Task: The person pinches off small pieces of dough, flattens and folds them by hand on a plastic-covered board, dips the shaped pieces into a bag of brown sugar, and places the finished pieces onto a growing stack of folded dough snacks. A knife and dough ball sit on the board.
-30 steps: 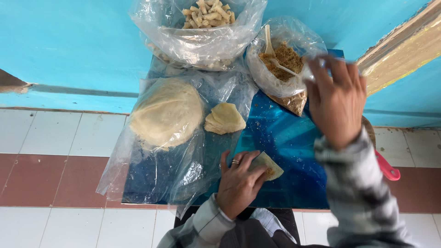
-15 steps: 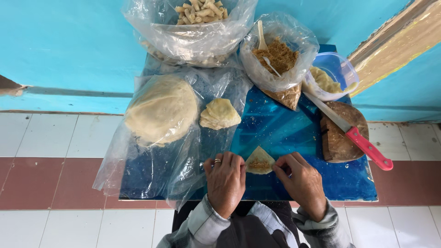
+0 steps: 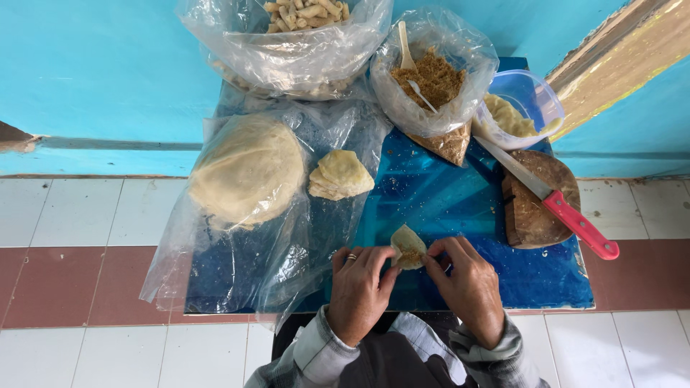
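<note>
Left hand (image 3: 359,287) and right hand (image 3: 466,284) both pinch one small wrapper (image 3: 408,248) on the blue counter (image 3: 460,201), low centre, about 6 o'clock. Wrapper is pale, thin, part folded over a dab of brown filling; the fold looks started, not sealed. Stack of unused wrappers (image 3: 341,174) at 11 o'clock from the hands, big dough mound (image 3: 248,171) in plastic at 10 o'clock, so plenty left. Filling bag (image 3: 433,82) at 12 o'clock, finished rolls bag (image 3: 302,29) beyond it. Red-handled knife (image 3: 553,202) on a wooden board (image 3: 535,212) at 2 o'clock.
</note>
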{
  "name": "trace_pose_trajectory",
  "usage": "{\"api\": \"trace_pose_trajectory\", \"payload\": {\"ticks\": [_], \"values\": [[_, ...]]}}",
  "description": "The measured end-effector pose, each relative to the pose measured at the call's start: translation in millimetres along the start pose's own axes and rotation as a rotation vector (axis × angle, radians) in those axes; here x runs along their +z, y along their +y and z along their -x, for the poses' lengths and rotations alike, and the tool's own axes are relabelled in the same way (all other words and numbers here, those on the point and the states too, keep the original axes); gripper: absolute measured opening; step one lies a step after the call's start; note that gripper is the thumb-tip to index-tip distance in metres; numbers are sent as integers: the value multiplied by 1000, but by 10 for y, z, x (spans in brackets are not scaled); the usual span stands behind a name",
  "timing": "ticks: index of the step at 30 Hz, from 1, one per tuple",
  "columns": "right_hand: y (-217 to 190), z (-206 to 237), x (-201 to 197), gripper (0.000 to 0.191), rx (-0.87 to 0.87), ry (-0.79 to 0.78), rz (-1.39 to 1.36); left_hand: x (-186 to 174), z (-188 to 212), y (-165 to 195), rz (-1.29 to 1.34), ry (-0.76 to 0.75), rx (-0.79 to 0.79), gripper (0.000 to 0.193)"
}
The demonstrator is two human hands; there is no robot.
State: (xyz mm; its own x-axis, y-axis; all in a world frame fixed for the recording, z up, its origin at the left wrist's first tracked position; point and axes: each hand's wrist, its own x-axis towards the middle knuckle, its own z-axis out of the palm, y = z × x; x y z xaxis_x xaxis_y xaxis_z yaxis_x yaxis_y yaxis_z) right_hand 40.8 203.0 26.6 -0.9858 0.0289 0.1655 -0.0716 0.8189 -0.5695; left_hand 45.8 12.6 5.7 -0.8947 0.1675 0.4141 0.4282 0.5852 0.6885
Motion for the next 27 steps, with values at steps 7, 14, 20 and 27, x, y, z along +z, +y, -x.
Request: {"api": "trace_pose_trajectory", "payload": {"ticks": [7,14,20,27], "values": [[-50,41,88,24,4,67,-197,-4,18,-78,-84,-64,136,23],[-118,143,103,37,-328,127,-7,4,-34,-160,-89,-143,187,21],[-33,80,113,36,-337,24,-49,21,-91,-225,-86,-132,251,19],[120,-240,158,18,-214,-176,-189,81,-263,-251,-4,-222,57,12]]}}
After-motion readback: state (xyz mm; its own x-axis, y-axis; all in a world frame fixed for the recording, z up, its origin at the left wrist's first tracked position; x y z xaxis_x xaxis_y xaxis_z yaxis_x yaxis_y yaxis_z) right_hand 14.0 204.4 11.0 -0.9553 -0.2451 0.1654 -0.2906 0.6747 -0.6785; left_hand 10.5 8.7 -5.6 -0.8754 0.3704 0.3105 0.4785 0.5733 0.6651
